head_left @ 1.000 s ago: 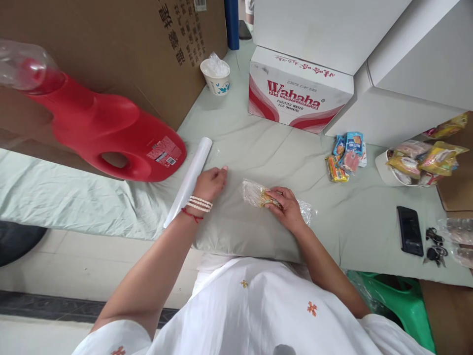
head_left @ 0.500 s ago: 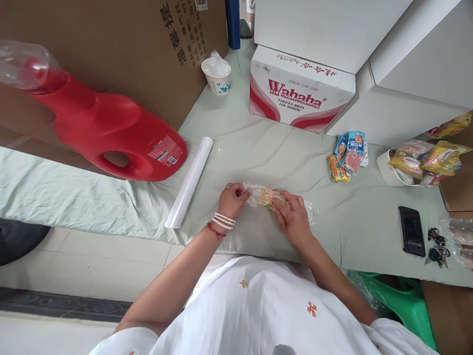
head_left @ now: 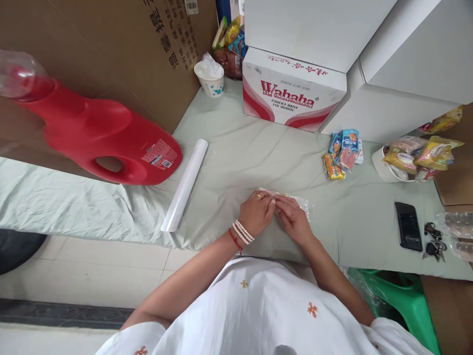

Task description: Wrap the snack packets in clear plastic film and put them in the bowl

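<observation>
My left fingers (head_left: 270, 209) and right fingers (head_left: 288, 204) gripped clear plastic wrap (head_left: 304, 203) | near front edge of tabletop (head_left: 343, 224) | held close together, probably so it stayed steady

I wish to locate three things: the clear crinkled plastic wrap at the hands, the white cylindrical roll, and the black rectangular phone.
Clear crinkled plastic wrap (head_left: 304, 203): head view, on its uncovered end.
White cylindrical roll (head_left: 185, 185): head view, mid-length.
Black rectangular phone (head_left: 408, 227): head view, middle of its dark face.
</observation>
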A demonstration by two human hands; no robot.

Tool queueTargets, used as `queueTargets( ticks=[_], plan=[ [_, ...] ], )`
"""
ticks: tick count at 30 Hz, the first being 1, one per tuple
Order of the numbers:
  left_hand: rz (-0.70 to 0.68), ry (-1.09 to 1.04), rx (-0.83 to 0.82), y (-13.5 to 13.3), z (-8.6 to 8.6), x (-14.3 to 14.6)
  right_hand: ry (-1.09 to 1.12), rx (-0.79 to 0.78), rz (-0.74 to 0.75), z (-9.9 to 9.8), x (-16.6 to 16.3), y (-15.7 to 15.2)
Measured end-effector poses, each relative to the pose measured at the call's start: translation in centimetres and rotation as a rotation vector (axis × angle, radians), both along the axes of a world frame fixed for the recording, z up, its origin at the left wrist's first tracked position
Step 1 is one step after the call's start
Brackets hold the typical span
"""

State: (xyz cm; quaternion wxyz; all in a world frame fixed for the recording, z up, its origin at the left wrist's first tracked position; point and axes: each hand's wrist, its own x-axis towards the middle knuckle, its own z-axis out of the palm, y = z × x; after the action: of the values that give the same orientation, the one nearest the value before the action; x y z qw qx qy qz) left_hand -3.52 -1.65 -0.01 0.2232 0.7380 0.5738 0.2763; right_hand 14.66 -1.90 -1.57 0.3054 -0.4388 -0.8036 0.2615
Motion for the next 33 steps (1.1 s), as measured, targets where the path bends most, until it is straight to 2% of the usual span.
queueTargets(
  ticks=[2, 4, 6, 9, 11, 13, 15, 17, 20, 24, 26, 29, 31, 33],
  plan=[
    [-0.028, 0.123, 0.05, -0.7, -0.4, 0.0, 0.008, 0.031, -0.208, 0.0, 1.4, -0.2],
    [-0.02, 0.215, 0.093, -1.4, -0.9, 0.1, -0.084, 0.098, -0.416, -0.4, 2.8, -0.4],
    [-0.012, 0.263, 0.142, -1.9, -1.3, 0.3, -0.194, 0.125, -0.5, -0.9, 4.1, -0.4],
    [-0.047, 0.283, 0.185, -2.1, -1.7, 0.5, -0.241, 0.024, -0.458, -0.8, 5.7, 0.2],
    [-0.067, 0.286, 0.188, -2.1, -1.7, 0.5, -0.22, -0.136, -0.411, 0.4, 6.0, 1.1],
    [-0.065, 0.292, 0.187, -2.1, -1.7, 0.4, -0.19, -0.288, -0.385, 2.1, 5.1, 2.2],
    [-0.065, 0.306, 0.187, -2.2, -1.7, 0.5, -0.188, -0.336, -0.361, 3.6, 2.8, 3.3],
    [-0.074, 0.316, 0.175, -2.2, -1.7, 0.5, -0.236, -0.289, -0.32, 4.1, -0.4, 4.4],
    [-0.09, 0.273, 0.135, -2.0, -1.8, 0.1, -0.365, -0.223, -0.251, 3.4, -4.5, 5.2],
    [-0.135, -0.036, 0.119, -1.8, -2.0, -2.1, -0.408, -0.114, -0.175, 2.3, -6.1, 4.3],
    [-0.009, -0.224, 0.088, -1.8, -2.2, -3.2, -0.42, -0.038, -0.147, 2.4, -5.9, 2.9],
    [0.301, -0.365, -0.053, -1.5, -2.3, -3.7, -0.543, 0.029, -0.139, 2.6, -6.4, 0.7],
    [0.354, -0.421, -0.143, -1.2, -2.3, -3.3, -0.646, 0.021, -0.161, 2.6, -7.1, 0.0],
    [0.326, -0.474, -0.154, -1.0, -2.0, -2.7, -0.706, -0.001, -0.186, 2.6, -7.7, 0.2]
  ],
)
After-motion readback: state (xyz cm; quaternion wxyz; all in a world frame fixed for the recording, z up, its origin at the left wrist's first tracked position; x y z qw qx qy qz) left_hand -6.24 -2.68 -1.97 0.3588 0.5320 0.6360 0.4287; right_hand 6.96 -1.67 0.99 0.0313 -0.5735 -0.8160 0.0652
